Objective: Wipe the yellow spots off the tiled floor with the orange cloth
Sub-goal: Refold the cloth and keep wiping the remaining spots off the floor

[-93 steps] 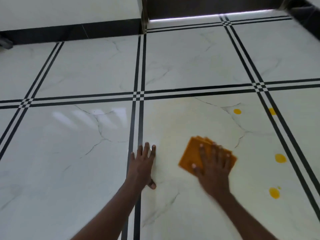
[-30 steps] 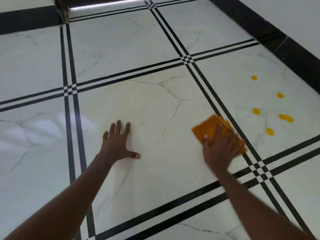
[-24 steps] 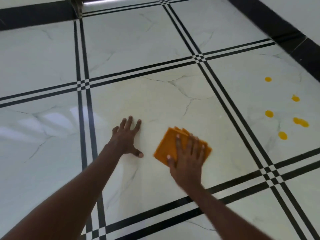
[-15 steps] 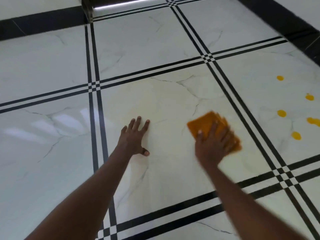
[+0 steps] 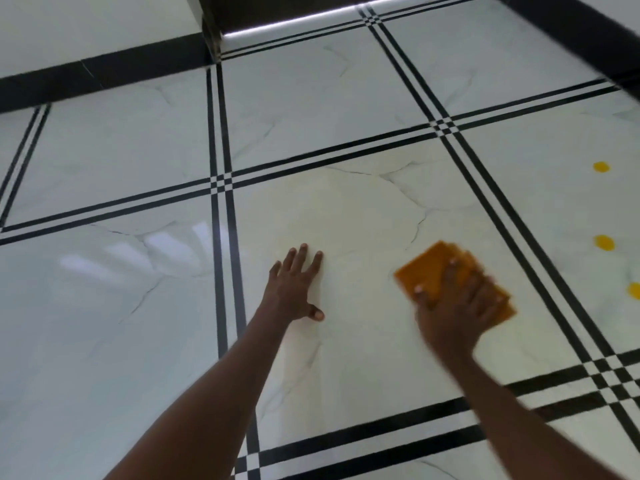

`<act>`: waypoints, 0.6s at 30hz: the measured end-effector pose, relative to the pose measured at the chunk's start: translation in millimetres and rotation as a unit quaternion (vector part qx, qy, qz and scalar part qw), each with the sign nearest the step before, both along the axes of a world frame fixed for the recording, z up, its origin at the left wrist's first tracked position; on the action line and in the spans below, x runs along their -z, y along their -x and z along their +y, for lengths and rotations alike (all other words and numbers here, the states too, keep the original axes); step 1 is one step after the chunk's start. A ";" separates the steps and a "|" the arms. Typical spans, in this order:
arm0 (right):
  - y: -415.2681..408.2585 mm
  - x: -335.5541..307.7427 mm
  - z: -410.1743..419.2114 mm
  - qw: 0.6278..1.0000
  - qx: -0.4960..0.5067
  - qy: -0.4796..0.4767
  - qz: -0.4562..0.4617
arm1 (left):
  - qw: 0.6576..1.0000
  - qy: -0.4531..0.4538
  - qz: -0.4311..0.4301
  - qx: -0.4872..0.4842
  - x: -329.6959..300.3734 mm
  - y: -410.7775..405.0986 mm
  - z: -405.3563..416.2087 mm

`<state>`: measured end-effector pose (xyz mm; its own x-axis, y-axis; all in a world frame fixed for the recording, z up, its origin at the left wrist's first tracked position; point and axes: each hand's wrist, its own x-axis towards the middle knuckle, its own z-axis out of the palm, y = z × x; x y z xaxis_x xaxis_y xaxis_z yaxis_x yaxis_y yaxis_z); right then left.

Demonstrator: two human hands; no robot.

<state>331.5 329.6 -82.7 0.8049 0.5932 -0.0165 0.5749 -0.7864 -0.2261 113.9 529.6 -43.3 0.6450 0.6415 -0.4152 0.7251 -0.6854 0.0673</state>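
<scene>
Three yellow spots (image 5: 604,242) remained at 3 o'clock; right hand (image 5: 453,308) pressed flat on orange cloth (image 5: 429,268), left hand (image 5: 294,287) open, braced on floor (image 5: 104,341). Best: sweep rightward, firm pressure.

Bright, even daylight on a glossy floor, with motion blur on the right.

The glossy white marble-look tiled floor (image 5: 346,98) is evenly lit, shadows faint; a soft one lies beside the left hand (image 5: 294,285). Pale streaks of glare (image 5: 149,251) sit at 9 o'clock, and a thin bright light strip (image 5: 311,19) glows at 12 o'clock. The right hand (image 5: 453,306) and the folded orange cloth (image 5: 433,268) under it are smeared by motion. Black tile lines bow toward the frame edges, and the corner at 2 o'clock is blurred.
</scene>
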 end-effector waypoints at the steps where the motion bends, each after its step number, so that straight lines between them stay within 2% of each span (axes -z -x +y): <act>1: 25.1 -1.1 3.9 0.999 -0.045 0.000 0.007 | 1.000 0.000 0.002 0.001 -0.1 -2.4 -0.3; 3: 48.0 -1.0 33.1 0.979 -0.205 0.008 0.000 | 1.000 -0.002 0.010 -0.002 -1.1 -1.5 0.9; 5: 18.6 1.0 72.3 0.944 -0.329 0.034 -0.008 | 1.000 0.001 0.021 0.004 1.7 -2.4 2.6; 6: -9.3 2.8 88.7 0.932 -0.358 0.054 -0.005 | 1.000 -0.003 0.024 0.007 3.3 -3.7 2.7; 7: -42.9 6.3 101.5 0.931 -0.359 0.062 -0.017 | 1.000 -0.008 0.027 0.010 2.8 -5.1 3.2; 9: -109.5 11.8 110.3 0.956 -0.281 0.071 -0.044 | 0.999 -0.012 0.034 0.006 1.7 -7.6 2.0; 11: -156.0 5.4 87.7 0.973 -0.204 0.097 -0.046 | 0.999 -0.015 0.042 0.006 0.1 -9.3 0.5; 12: -166.3 1.7 67.7 0.974 -0.196 0.105 -0.039 | 0.999 -0.015 0.044 0.007 0.3 -10.3 -0.1; 15: -154.3 -0.1 -5.6 0.958 -0.254 0.131 -0.034 | 0.999 -0.011 0.043 0.005 1.7 -8.4 1.5; 18: -144.1 -6.4 -71.3 0.890 -0.407 0.200 -0.044 | 0.999 -0.010 0.038 0.002 0.2 -8.2 1.3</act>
